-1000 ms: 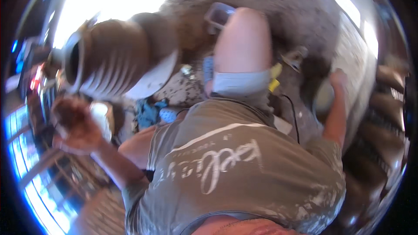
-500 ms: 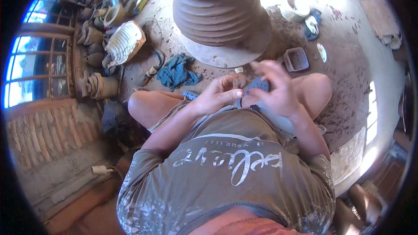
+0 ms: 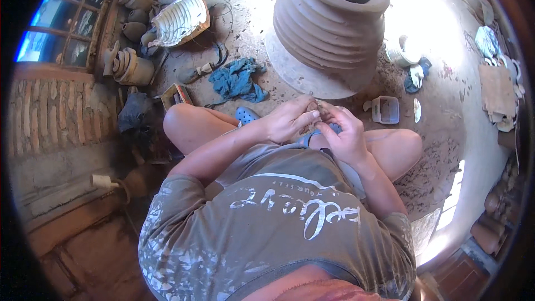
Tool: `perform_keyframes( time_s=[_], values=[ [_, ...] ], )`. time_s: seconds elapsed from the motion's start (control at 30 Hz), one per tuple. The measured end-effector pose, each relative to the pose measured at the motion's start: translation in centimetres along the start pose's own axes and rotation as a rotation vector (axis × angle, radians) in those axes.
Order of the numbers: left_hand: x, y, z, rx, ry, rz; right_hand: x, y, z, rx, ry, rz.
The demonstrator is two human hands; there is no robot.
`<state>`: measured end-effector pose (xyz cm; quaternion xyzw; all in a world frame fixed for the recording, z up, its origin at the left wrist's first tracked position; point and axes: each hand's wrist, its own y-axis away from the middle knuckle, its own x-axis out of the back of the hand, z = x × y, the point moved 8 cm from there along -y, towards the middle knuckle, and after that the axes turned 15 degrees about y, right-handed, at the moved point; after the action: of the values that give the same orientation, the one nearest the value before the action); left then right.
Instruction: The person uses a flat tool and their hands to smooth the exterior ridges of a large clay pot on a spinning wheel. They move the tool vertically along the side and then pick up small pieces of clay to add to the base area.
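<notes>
My two hands meet above my lap, in front of a large ribbed clay pot (image 3: 329, 28) on a round grey base (image 3: 290, 67). Between them is a small brown lump of clay (image 3: 320, 111), partly covered by the fingers. My left hand (image 3: 291, 117) is closed round it from the left. From the other side my right hand (image 3: 346, 129) pinches the same lump with thumb and fingers. A blue clog (image 3: 246, 115) shows beside my left forearm.
A crumpled teal cloth (image 3: 238, 79) lies left of the pot, with a white ribbed mould (image 3: 181, 20) behind it. Right of the pot are a clear plastic tub (image 3: 385, 110) and a white bucket (image 3: 402, 53). Several small pots line the left wall.
My right hand has come in from the right, and its fingers have closed on the lump beside my left hand. The whole view has shifted, so the pot appears further right.
</notes>
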<state>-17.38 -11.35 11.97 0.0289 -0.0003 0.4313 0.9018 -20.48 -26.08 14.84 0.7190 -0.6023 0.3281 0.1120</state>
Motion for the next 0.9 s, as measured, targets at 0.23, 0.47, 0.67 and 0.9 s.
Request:
perform_keyframes(
  time_s=[0.23, 0.47, 0.67, 0.9],
  values=[
    [-0.6, -1.7, 1.8, -0.017, -0.331, -0.038, 0.1, 1.2, 3.7, -0.107, -0.151, 0.096],
    [8.6, -4.8, 11.9, -0.645, -0.384, 0.511, 2.0, 0.3, 6.6, -0.446, -0.579, 0.266],
    [11.0, -13.9, 19.9, -0.715, -0.839, 0.179, 0.5, -0.1, 8.7, -0.529, -0.705, 0.259],
    [9.0, -14.9, 18.8, -0.792, -0.798, 0.347, -1.2, -0.1, 11.1, -0.631, -0.839, 0.285]
  ],
)
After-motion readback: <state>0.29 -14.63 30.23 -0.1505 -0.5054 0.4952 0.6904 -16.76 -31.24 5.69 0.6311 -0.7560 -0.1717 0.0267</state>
